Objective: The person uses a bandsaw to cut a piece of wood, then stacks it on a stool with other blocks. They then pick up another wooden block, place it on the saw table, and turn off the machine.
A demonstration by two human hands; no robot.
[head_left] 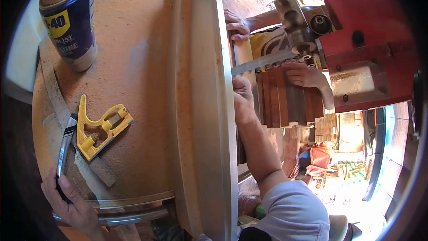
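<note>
My left hand (71, 198) is at the lower left edge of the round dusty table (133, 76), its fingers closed around the lower end of a slim silver rod (63, 149) with black bands. Beside the rod lies a yellow square head (96, 131), as from a combination square. My right hand (243, 98), below a light blue sleeve, is curled into a fist against the far side of a long metal rail (209, 107). What its fingers hold, if anything, is hidden. A stack of brown wood strips (290, 98) stands just right of it. Past the fist runs a grey flat strip (265, 61).
A WD-40 can (71, 22) stands at the table's upper left. Another person's hand (307, 76) rests on the wood stack; a further hand (236, 24) is by the rail's top. A red machine (365, 40) with metal rollers or guides (303, 40) overhangs the right.
</note>
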